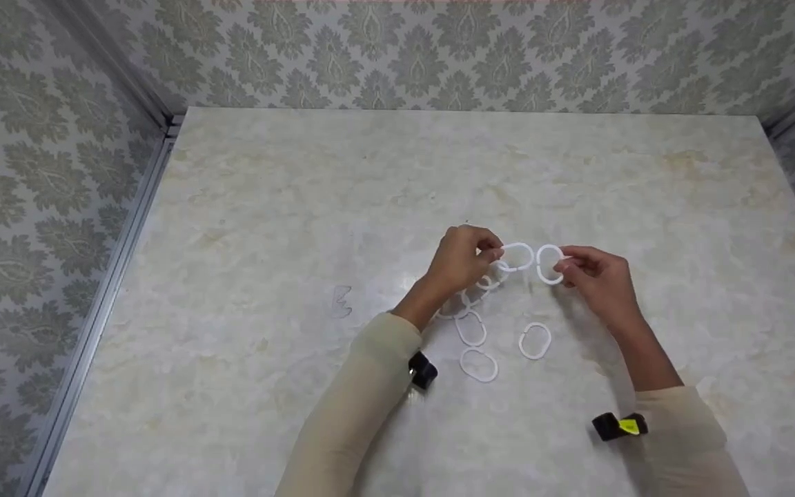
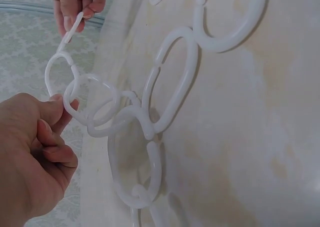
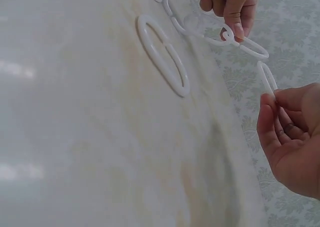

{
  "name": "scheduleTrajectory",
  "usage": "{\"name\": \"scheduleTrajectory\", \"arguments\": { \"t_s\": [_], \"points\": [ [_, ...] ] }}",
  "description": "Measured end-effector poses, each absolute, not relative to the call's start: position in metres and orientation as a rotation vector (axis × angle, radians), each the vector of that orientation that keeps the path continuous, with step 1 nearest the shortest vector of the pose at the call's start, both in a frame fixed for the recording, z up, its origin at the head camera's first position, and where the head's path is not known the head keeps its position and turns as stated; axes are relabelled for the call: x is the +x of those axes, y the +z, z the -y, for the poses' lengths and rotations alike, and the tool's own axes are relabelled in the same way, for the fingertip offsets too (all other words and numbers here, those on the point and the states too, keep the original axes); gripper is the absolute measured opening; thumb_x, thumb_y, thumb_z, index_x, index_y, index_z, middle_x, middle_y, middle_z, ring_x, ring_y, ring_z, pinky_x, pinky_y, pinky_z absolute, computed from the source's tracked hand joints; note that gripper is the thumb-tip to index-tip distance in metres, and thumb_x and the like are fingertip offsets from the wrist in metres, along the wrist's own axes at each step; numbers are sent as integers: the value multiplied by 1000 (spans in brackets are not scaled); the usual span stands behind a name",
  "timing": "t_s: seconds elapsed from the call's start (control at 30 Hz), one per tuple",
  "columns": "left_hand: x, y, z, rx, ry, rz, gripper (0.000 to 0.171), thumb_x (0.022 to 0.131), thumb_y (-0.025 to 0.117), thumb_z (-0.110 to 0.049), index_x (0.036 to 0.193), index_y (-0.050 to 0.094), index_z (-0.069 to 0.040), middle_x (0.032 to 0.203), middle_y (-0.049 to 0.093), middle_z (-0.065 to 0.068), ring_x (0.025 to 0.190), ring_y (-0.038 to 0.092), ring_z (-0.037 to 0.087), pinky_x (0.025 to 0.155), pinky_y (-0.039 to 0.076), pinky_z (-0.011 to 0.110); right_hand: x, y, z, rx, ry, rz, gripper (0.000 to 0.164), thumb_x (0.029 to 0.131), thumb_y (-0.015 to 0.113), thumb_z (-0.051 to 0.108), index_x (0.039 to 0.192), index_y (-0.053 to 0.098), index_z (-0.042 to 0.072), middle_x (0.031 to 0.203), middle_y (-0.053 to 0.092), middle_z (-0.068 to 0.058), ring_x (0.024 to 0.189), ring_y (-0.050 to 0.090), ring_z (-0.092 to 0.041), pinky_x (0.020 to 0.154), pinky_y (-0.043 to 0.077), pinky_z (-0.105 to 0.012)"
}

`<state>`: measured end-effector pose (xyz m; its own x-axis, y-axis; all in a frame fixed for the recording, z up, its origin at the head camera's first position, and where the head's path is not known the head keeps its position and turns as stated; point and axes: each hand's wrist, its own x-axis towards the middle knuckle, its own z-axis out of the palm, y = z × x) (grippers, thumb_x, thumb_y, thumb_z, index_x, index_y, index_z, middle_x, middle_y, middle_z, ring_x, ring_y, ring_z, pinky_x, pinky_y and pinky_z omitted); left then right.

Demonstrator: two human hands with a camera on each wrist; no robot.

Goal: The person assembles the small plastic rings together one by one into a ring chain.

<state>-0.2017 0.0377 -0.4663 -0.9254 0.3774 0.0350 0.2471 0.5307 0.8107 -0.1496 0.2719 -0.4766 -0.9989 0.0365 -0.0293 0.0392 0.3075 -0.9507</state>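
Note:
My left hand (image 1: 463, 259) pinches the end of a chain of white plastic links (image 1: 519, 268) between thumb and fingertips. From there the chain trails down behind the hand and wrist, which hide part of it. In my right hand (image 1: 601, 279) a single white oval C-shaped link (image 1: 549, 264) is pinched by its right side. Its other side stands close to the chain's end link, above the table. The right wrist view shows a narrow gap between this held link (image 3: 267, 77) and the end link (image 3: 255, 51).
One loose white link (image 1: 535, 341) lies on the marbled table (image 1: 301, 172) below the hands. Two more links (image 1: 479, 364) rest near the left wrist camera (image 1: 422, 371). A small clear, jagged-edged piece (image 1: 341, 301) lies to the left. Patterned wallpaper (image 1: 370, 55) stands behind the table.

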Motion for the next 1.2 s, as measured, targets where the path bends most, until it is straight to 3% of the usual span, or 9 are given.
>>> {"name": "scheduleTrajectory", "arguments": {
  "t_s": [0.67, 1.0, 1.2],
  "points": [
    [-202, -467, -39, 538, 1341, -2622, 11, 96, 70, -12, 99, 78, -5, 93, 79, 7, 85, 67, 14, 74, 48, 21, -153, -492, -255, 260, -1846, -2164, 43, 101, 59, 7, 137, 50, -12, 82, 73, 16, 75, 66, 3, 70, 56, -15],
    [-201, -468, -41, 547, 1305, -2626, 12, 96, 70, -13, 98, 79, -6, 92, 79, 5, 86, 66, 12, 77, 48, 21, -154, -487, -254, 268, -1943, -2089, 39, 100, 59, 6, 134, 51, -11, 82, 74, 14, 74, 66, 2, 69, 57, -16],
    [-200, -467, -43, 529, 1280, -2625, 13, 97, 70, -14, 102, 79, -7, 95, 79, 5, 86, 65, 11, 79, 49, 22, -154, -483, -258, 273, -1924, -2139, 30, 98, 61, 4, 127, 56, -4, 81, 74, 13, 71, 66, 0, 68, 57, -17]
  ]
}}
